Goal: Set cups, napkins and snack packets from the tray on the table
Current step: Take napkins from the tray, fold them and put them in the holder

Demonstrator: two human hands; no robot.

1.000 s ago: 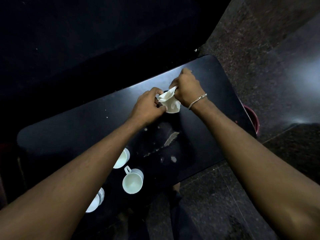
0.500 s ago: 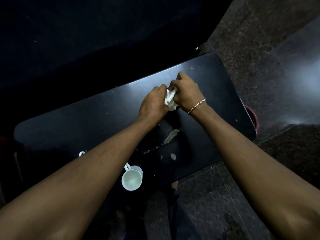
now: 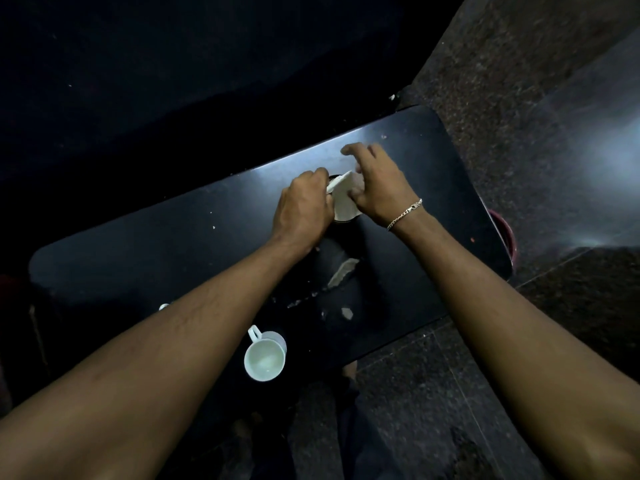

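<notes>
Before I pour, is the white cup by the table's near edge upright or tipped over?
Upright: the white cup stands on the table, round mouth facing up.

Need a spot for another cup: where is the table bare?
Bare: the left end of the table, between the left forearm and the rounded corner, and the right end beyond the bracelet. Crowded: the middle, where left hand and right hand hold the napkin, and the near edge around the white cup.
</notes>
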